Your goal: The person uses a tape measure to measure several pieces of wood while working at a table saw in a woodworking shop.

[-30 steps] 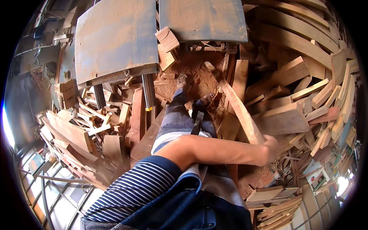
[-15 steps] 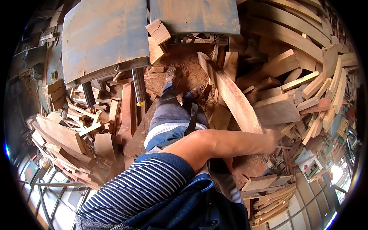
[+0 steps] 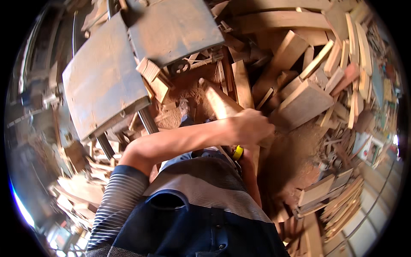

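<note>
My left forearm reaches across my body to the right. At its end my left hand (image 3: 250, 127), somewhat blurred, is closed on a long wooden plank (image 3: 220, 103). The plank slants away from me, its far end above the sawdust near my feet. Below the left forearm, my right hand (image 3: 245, 159) shows only in part. Against it is a small round yellow-and-black thing (image 3: 238, 153), whose kind I cannot make out. The right fingers are hidden.
Two flat metal machine tables (image 3: 105, 81) stand at the far left, with a wooden block (image 3: 148, 70) by their corner. Wood offcuts (image 3: 306, 105) heap up on the right, more (image 3: 81, 188) at lower left. Stacked thin boards (image 3: 342, 210) lie at lower right.
My left hand has moved left and away from me along with the plank. My view has turned, and my right arm with the yellow thing has come into sight.
</note>
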Tool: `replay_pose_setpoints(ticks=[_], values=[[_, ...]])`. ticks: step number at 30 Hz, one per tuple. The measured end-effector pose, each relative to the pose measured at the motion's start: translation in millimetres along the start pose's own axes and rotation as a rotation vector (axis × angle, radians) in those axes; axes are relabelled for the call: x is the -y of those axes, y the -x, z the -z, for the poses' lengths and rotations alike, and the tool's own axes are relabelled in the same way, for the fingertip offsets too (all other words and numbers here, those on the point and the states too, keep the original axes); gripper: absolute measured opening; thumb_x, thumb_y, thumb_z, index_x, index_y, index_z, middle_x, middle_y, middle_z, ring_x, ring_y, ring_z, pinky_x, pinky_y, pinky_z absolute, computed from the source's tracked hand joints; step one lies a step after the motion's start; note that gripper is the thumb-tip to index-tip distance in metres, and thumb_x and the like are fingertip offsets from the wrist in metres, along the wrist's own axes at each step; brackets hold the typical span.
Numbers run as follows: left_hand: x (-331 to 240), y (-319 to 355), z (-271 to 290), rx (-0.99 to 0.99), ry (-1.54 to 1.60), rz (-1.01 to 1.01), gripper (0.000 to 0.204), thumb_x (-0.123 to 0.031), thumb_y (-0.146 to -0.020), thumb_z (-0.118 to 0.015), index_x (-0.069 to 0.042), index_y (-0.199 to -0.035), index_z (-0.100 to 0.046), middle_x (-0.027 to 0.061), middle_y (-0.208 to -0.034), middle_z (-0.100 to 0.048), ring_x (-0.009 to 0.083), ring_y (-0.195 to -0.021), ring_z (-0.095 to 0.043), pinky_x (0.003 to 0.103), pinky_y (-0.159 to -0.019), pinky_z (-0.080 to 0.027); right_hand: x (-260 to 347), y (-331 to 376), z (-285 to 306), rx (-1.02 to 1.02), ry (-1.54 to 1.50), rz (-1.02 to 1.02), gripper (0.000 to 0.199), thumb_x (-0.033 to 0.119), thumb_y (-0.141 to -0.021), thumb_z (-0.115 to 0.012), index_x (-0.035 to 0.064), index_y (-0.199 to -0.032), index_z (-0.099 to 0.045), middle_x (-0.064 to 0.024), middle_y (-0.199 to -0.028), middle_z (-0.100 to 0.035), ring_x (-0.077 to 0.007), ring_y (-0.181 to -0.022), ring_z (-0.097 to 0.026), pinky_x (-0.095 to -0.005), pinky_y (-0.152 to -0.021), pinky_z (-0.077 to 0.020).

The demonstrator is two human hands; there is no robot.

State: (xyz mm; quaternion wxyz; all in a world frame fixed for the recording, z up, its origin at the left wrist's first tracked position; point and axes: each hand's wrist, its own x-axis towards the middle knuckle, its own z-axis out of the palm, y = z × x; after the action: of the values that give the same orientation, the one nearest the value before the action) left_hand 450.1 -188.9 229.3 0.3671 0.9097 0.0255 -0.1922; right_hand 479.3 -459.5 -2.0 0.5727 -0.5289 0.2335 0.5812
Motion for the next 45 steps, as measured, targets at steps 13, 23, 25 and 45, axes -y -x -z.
replay_pose_setpoints(ticks=[13, 23, 25, 45], values=[[8.9, 0.5, 77.6, -0.315, 0.141, 0.303, 0.07, -0.011, -0.068, -0.079, 0.0, -0.133, -0.057, 0.0184, -0.113, -0.071, 0.0279, -0.104, -0.071, 0.038, -0.096, -0.059, 11.3, 8.2, -18.5, 0.262, -0.178, -0.072, 0.029, 0.023, -0.096, -0.06, 0.0021, -0.116, -0.062, -0.0096, -0.09, -0.064, -0.0211, -0.074, -0.063, -0.0349, -0.064, -0.0535], [-108.0, 162.1, 173.8, -0.758, 0.366, 0.296, 0.056, -0.023, -0.07, -0.079, 0.004, -0.118, -0.064, 0.0126, -0.108, -0.071, 0.0225, -0.1, -0.068, 0.037, -0.092, -0.054, 3.2, -85.9, -61.7, 0.439, -0.562, -0.341, 0.053, 0.06, -0.091, -0.068, 0.0094, -0.105, -0.061, -0.0158, -0.093, -0.075, -0.0227, -0.061, -0.068, -0.0385, -0.055, -0.054], [-115.7, 235.1, 158.7, -0.879, 0.36, 0.344, 0.053, -0.022, -0.072, -0.078, 0.003, -0.116, -0.064, 0.0122, -0.107, -0.071, 0.0224, -0.099, -0.068, 0.037, -0.091, -0.054, 12.1, -85.1, -80.1, 0.511, -0.609, -0.372, 0.052, 0.061, -0.092, -0.066, 0.0103, -0.103, -0.062, -0.0141, -0.09, -0.074, -0.0219, -0.061, -0.067, -0.0378, -0.055, -0.0537], [110.6, 744.5, -257.4, -1.817, 0.742, 0.779, 0.014, -0.019, -0.088, -0.066, -0.007, -0.094, -0.069, 0.0073, -0.096, -0.072, 0.0217, -0.089, -0.068, 0.036, -0.08, -0.056, -23.2, -14.8, -297.0, 0.404, 0.003, 0.139, 0.03, 0.039, -0.088, -0.079, 0.0146, -0.1, -0.066, -0.0005, -0.073, -0.065, -0.0165, -0.055, -0.062, -0.0325, -0.052, -0.0525]])
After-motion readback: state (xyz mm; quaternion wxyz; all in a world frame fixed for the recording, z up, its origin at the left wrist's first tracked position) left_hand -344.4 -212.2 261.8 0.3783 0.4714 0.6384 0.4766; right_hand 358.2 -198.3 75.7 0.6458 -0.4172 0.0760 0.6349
